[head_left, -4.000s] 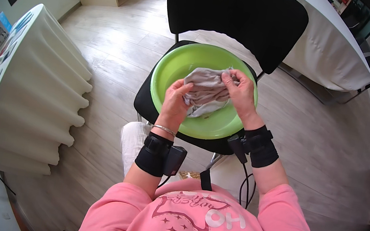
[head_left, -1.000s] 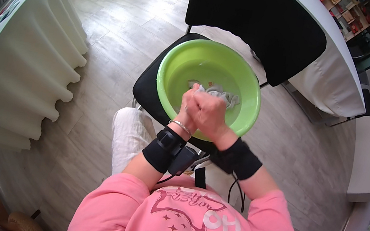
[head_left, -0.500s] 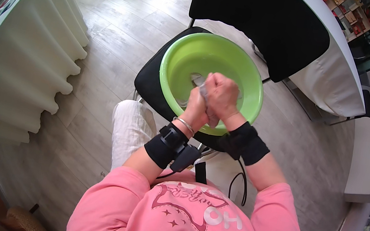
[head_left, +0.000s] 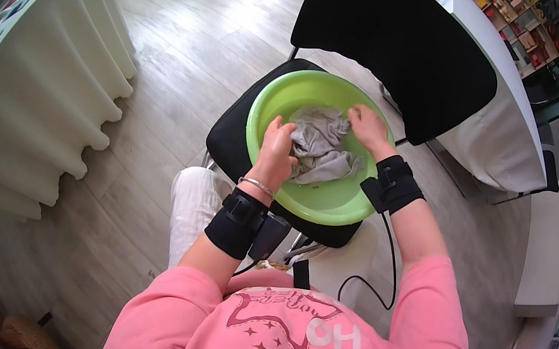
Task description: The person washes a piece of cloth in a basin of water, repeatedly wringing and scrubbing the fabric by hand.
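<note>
A wet grey cloth point(head_left: 319, 153) lies crumpled in the light green plastic basin point(head_left: 281, 92), which holds some water. My left hand point(head_left: 276, 150) is at the cloth's left side, its fingers apart and touching the edge. On the far right side, the bent fingers of my right hand point(head_left: 368, 127) close on the cloth's upper edge; their tips are partly hidden. Both hands are over the inside of the basin.
The basin stands on the seat of a black chair point(head_left: 399, 46), whose backrest rises behind it. A table with a white cloth point(head_left: 49, 81) is at the left, another white-covered table point(head_left: 502, 143) at the right. A cable point(head_left: 393, 269) hangs by my right wrist strap.
My hands were together, squeezing the bunched cloth over the basin. Now they have moved apart to either side, and the cloth lies loosened in the basin.
</note>
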The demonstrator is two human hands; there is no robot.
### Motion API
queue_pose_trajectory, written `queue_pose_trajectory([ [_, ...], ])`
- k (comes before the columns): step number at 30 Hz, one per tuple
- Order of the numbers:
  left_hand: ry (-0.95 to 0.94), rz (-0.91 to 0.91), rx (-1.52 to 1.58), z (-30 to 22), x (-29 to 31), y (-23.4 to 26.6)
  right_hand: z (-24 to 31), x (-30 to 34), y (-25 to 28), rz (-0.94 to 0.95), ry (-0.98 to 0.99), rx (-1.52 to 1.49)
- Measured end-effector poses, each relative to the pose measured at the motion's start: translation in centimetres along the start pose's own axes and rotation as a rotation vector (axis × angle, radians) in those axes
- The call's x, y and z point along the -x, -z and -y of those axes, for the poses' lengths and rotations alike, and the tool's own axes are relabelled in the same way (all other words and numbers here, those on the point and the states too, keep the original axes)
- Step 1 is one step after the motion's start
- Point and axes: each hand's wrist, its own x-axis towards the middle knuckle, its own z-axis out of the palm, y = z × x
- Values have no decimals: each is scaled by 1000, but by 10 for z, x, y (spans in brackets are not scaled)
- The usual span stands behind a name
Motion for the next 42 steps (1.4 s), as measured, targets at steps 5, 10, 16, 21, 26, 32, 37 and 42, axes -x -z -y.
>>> queue_pose_trajectory([
  [5,48,46,80,2,1,1,-8,-9,-38,284,131,19],
  [10,50,-22,72,1,-11,8,34,12,-45,438,203,381],
  [16,93,-9,107,10,-21,-8,26,10,-53,305,213,341],
  [21,244,132,272,3,-20,-9,74,28,-1,426,293,-281],
  [26,102,203,535,15,-35,-20,101,61,30,220,294,-715],
  [32,-110,308,419,25,-12,-33,101,87,28,-11,373,-715],
  [37,-10,308,542,45,-26,-29,97,95,26,-58,334,-615],
  [42,-2,111,428,35,-8,-44,85,90,19,-215,396,-428],
])
